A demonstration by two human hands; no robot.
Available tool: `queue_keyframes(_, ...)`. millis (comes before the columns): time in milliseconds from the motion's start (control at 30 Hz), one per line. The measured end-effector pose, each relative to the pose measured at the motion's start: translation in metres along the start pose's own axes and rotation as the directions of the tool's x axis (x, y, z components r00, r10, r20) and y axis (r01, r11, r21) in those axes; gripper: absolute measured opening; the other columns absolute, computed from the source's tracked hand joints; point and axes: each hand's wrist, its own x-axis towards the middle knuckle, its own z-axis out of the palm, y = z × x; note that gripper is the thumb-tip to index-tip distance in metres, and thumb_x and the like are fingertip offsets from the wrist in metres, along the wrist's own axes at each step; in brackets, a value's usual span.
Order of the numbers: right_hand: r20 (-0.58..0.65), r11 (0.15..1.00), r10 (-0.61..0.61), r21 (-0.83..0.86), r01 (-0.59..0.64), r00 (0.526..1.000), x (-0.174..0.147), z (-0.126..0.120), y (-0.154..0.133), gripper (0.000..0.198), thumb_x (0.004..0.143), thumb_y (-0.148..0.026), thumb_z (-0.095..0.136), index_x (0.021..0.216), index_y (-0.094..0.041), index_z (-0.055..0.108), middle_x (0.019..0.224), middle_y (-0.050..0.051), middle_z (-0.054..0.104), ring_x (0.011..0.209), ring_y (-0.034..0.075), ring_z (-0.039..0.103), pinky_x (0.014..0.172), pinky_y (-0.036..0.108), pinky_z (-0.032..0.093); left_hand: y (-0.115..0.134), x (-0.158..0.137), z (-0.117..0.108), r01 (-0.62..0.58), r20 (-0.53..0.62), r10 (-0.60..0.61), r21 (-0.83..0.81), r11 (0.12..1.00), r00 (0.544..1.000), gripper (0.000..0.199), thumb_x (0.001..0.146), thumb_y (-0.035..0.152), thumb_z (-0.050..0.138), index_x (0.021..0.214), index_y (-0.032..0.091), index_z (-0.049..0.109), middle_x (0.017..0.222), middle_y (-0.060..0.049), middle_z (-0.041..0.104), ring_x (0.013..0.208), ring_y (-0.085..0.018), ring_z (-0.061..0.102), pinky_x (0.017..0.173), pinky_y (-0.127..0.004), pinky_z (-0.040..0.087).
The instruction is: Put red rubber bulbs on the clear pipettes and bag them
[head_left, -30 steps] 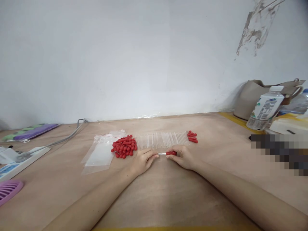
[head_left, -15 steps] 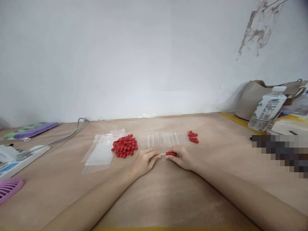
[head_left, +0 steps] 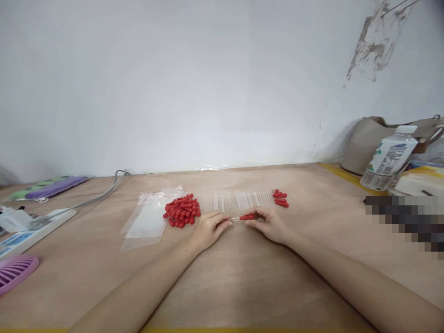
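Observation:
My left hand [head_left: 210, 229] pinches a thin clear dropper tube [head_left: 236, 218], its left part hidden in the fingers. On the tube's right end sits a red rubber bulb [head_left: 247, 217], held between the thumb and fingers of my right hand [head_left: 268, 223]. Just beyond both hands, many clear tubes [head_left: 225, 201] lie side by side in a row. Left of that row is a heap of loose red bulbs [head_left: 181, 210]. At its right end several red bulbs [head_left: 280, 198] lie grouped, apparently on tube ends.
Clear plastic bags [head_left: 144, 222] lie flat beside the heap. At left are a power strip [head_left: 45, 231] with a cable, a pink slatted object [head_left: 17, 273] and a purple-green packet [head_left: 58, 187]. A bottle [head_left: 390, 157] and a grey bag [head_left: 360, 143] stand at right.
My right hand has shifted slightly right along the red bulb, and its fingers are a bit less curled, so more of the bulb shows. My left hand keeps its pinch on the tube.

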Motion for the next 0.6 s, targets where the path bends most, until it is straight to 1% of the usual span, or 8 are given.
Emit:
queue_keyframes(133, -0.041, 0.967, 0.057, 0.249, -0.044, 0.998, 0.003, 0.001, -0.003, 0.026, 0.073, -0.036, 0.06, 0.093, -0.019, 0.059, 0.089, 0.004, 0.065, 0.086, 0.016, 0.059, 0.08, 0.032, 0.046, 0.002, 0.001, -0.003, -0.021, -0.01, 0.021, 0.004, 1.0, 1.0, 0.031, 0.08, 0.034, 0.055, 0.108, 0.019, 0.056, 0.091, -0.006, 0.063, 0.083, -0.017, 0.058, 0.073, -0.03, 0.047)
queue_keyframes(200, -0.112, 0.943, 0.107, 0.326, -0.066, 0.988, 0.008, -0.005, -0.004, 0.036, 0.071, -0.037, 0.061, 0.102, -0.019, 0.055, 0.09, 0.005, 0.064, 0.087, 0.016, 0.059, 0.079, 0.031, 0.046, 0.004, 0.003, -0.005, -0.017, -0.028, 0.018, 0.033, 0.999, 0.999, 0.039, 0.078, 0.036, 0.058, 0.112, 0.019, 0.052, 0.096, -0.007, 0.061, 0.09, -0.02, 0.055, 0.078, -0.033, 0.045)
queue_keyframes(267, -0.215, 0.94, 0.157, 0.332, -0.08, 0.964, 0.016, -0.018, -0.006, 0.046, 0.07, -0.039, 0.06, 0.111, -0.019, 0.05, 0.086, 0.004, 0.063, 0.082, 0.015, 0.059, 0.073, 0.029, 0.047, 0.006, 0.004, -0.006, 0.003, -0.029, -0.001, 0.065, 0.998, 1.0, 0.041, 0.077, 0.035, 0.059, 0.114, 0.019, 0.051, 0.1, -0.008, 0.058, 0.094, -0.021, 0.053, 0.08, -0.035, 0.044)
queue_keyframes(333, -0.338, 0.956, 0.2, 0.272, -0.108, 0.92, 0.027, -0.037, -0.006, 0.05, 0.07, -0.04, 0.059, 0.113, -0.019, 0.047, 0.077, 0.003, 0.061, 0.072, 0.014, 0.058, 0.063, 0.025, 0.046, 0.007, 0.004, -0.006, 0.019, -0.016, -0.018, 0.087, 0.996, 1.0, 0.039, 0.078, 0.032, 0.057, 0.113, 0.019, 0.05, 0.101, -0.008, 0.057, 0.095, -0.022, 0.052, 0.081, -0.036, 0.044)
queue_keyframes(367, -0.388, 0.962, 0.227, 0.229, -0.145, 0.893, 0.033, -0.048, -0.003, 0.047, 0.07, -0.04, 0.058, 0.111, -0.018, 0.047, 0.075, 0.002, 0.06, 0.066, 0.012, 0.057, 0.057, 0.024, 0.045, 0.008, 0.004, -0.005, 0.022, -0.006, -0.022, 0.092, 0.996, 1.0, 0.036, 0.078, 0.03, 0.056, 0.112, 0.019, 0.05, 0.102, -0.008, 0.057, 0.094, -0.022, 0.052, 0.081, -0.036, 0.043)
queue_keyframes(467, -0.442, 0.949, 0.309, 0.083, -0.305, 0.842, 0.049, -0.079, 0.014, 0.03, 0.07, -0.036, 0.055, 0.094, -0.018, 0.054, 0.072, 0.002, 0.06, 0.047, 0.008, 0.048, 0.043, 0.021, 0.037, 0.008, 0.004, -0.004, 0.025, 0.019, -0.027, 0.096, 0.995, 0.999, 0.031, 0.078, 0.026, 0.055, 0.109, 0.02, 0.052, 0.101, -0.007, 0.056, 0.093, -0.021, 0.052, 0.079, -0.035, 0.043)
queue_keyframes(533, -0.532, 0.913, 0.322, -0.046, -0.406, 0.783, 0.057, -0.092, 0.031, 0.025, 0.068, -0.033, 0.056, 0.088, -0.018, 0.055, 0.07, 0.002, 0.06, 0.045, 0.009, 0.047, 0.043, 0.022, 0.036, 0.008, 0.004, -0.004, 0.024, 0.03, -0.027, 0.093, 0.995, 0.999, 0.029, 0.078, 0.024, 0.054, 0.107, 0.02, 0.053, 0.101, -0.007, 0.056, 0.092, -0.021, 0.052, 0.078, -0.035, 0.044)
queue_keyframes(600, -0.579, 0.864, 0.305, -0.166, -0.475, 0.756, 0.062, -0.097, 0.048, 0.021, 0.067, -0.03, 0.056, 0.084, -0.018, 0.056, 0.068, 0.002, 0.061, 0.05, 0.011, 0.051, 0.047, 0.023, 0.037, 0.008, 0.004, -0.004, 0.022, 0.038, -0.026, 0.086, 0.996, 0.999, 0.028, 0.078, 0.023, 0.054, 0.106, 0.02, 0.053, 0.1, -0.007, 0.056, 0.091, -0.021, 0.052, 0.077, -0.035, 0.044)
